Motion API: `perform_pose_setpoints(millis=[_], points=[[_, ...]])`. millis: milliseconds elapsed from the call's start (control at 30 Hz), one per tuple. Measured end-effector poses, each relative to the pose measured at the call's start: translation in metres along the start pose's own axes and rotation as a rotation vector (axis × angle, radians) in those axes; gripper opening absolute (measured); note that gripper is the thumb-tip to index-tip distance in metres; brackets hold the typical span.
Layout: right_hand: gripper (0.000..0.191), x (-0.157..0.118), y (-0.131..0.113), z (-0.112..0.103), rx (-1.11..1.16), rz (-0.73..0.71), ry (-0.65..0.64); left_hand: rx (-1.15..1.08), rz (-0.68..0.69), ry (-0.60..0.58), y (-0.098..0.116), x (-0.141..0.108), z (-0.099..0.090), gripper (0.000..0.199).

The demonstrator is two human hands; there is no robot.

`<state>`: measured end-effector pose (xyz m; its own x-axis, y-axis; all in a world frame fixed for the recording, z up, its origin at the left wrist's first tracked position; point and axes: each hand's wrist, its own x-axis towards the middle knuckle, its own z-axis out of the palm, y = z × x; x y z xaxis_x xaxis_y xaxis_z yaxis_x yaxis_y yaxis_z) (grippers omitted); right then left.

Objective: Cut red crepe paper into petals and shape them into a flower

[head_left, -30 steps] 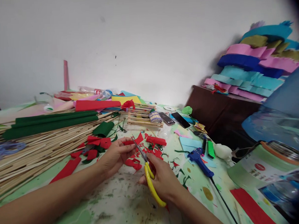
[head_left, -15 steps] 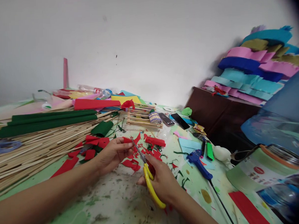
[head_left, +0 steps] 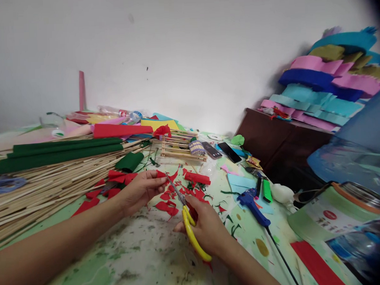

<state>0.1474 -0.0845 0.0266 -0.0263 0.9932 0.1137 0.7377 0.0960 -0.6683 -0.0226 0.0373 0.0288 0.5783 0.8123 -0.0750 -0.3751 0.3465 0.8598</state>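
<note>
In my right hand [head_left: 206, 228] is a pair of yellow-handled scissors [head_left: 190, 235], its blades pointing up and to the left. My left hand [head_left: 144, 188] pinches a small piece of red paper [head_left: 161, 175] between thumb and fingers. The blade tips reach that paper's right edge; whether they are parted is too small to tell. Below and behind the blades, red paper scraps [head_left: 167, 207] lie scattered on the table, mixed with thin green bits. A folded red strip [head_left: 197, 178] lies just beyond them.
Left of my hands lie many bamboo sticks [head_left: 53, 182] under green paper rolls [head_left: 64, 152]. A small stick frame [head_left: 180, 149] stands ahead. Rightward are a blue glue gun [head_left: 254, 207] with its cord, two phones [head_left: 230, 152] and a green container [head_left: 325, 216].
Both hands keep nearly the same pose, with the scissors still at the red paper. The view has shifted slightly. My left hand sits a little higher and further left.
</note>
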Motion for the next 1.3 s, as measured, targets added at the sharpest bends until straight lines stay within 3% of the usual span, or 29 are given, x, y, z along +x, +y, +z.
perform_pose_setpoints(millis=[500, 900, 1300], points=[[0.029, 0.001, -0.001, -0.002, 0.04, -0.001, -0.01, 0.108, -0.054, -0.062, 0.006, 0.007, -0.014, 0.012], [0.018, 0.001, -0.002, -0.002, 0.071, 0.007, -0.034, 0.197, -0.052, 0.013, 0.012, 0.007, -0.011, 0.012], [0.031, 0.001, -0.001, -0.002, -0.021, -0.004, -0.001, 0.221, -0.045, -0.038, 0.013, 0.008, -0.015, 0.011]])
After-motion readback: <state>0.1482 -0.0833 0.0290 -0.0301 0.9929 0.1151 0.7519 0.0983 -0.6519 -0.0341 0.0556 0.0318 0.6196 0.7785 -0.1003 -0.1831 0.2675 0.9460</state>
